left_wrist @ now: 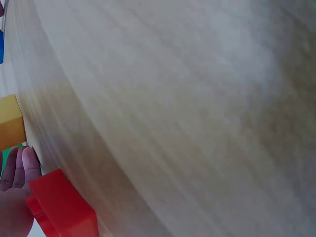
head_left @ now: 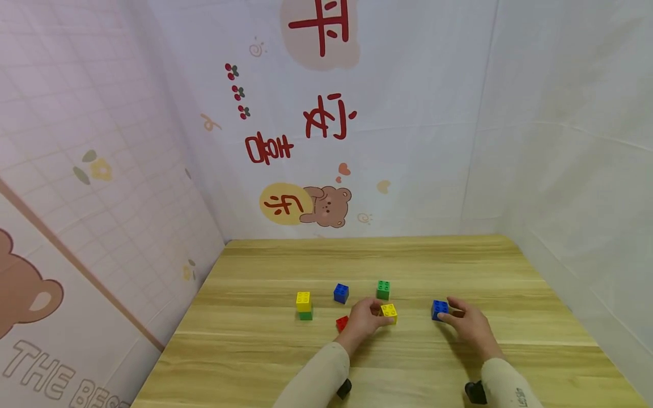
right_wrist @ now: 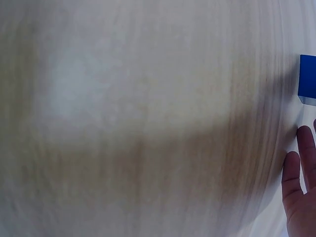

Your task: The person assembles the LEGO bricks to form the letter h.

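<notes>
My left hand (head_left: 363, 318) pinches a yellow toy brick (head_left: 389, 313) by its left side, the thumb along the near face. The left wrist view shows this yellow brick (left_wrist: 11, 122) beyond the other, extended fingers. On the right, a blue toy brick (head_left: 440, 310) is held between the thumb and forefinger of my right hand (head_left: 470, 325). In the right wrist view the blue brick (right_wrist: 307, 79) is cut off by the edge, and the visible fingers (right_wrist: 292, 170) are straight. A red brick (head_left: 342, 323) lies beside the left hand, which partly hides it.
Left of the hands a yellow brick (head_left: 303, 300) sits on a green brick (head_left: 306, 314). Farther back stand another blue brick (head_left: 341, 293) and another green brick (head_left: 383, 289). Printed cloth (head_left: 408, 113) hangs behind the wooden table (head_left: 245, 351) and at both sides.
</notes>
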### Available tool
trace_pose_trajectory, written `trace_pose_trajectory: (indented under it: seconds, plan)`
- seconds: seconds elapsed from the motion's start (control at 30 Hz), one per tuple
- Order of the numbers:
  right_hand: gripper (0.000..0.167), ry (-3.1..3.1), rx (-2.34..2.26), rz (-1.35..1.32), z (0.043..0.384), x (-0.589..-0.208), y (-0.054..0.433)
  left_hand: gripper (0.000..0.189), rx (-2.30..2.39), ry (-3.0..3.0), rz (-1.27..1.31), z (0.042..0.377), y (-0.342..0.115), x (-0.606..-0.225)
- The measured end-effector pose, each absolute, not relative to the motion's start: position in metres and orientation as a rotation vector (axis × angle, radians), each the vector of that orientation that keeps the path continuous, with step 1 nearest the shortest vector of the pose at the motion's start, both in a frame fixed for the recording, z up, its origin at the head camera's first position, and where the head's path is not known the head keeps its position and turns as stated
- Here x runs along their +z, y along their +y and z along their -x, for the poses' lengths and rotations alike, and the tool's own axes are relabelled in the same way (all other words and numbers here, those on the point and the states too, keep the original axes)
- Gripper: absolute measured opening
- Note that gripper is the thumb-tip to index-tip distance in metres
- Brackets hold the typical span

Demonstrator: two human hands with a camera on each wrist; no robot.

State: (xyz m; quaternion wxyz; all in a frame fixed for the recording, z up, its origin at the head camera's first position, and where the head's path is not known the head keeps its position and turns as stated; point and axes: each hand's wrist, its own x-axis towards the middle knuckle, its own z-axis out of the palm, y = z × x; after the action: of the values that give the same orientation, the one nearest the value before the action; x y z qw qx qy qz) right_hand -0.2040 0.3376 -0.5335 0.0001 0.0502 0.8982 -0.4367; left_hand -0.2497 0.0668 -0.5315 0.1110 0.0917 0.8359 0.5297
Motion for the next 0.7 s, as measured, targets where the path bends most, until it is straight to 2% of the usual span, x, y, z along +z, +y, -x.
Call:
trace_pose_trajectory:
  seconds: [0.17, 0.4, 0.7]
  plan:
    - [0.063, 2.831, -1.343, -0.172, 0.2059, -0.5344, 0.3377, 0.025, 1.559, 2.442, -0.302, 0.2508, 0.0669, -0.5307]
    - [0.058, 2.843, -1.326, -0.189, 0.2070, -0.5359, 0.3378, 0.027, 1.528, 2.439, -0.334, 0.2517, 0.0683, -0.5286]
    - [0.061, 2.829, -1.331, -0.216, 0.2072, -0.5326, 0.3362, 0.029, 1.467, 2.448, -0.385, 0.2584, 0.0671, -0.5324]
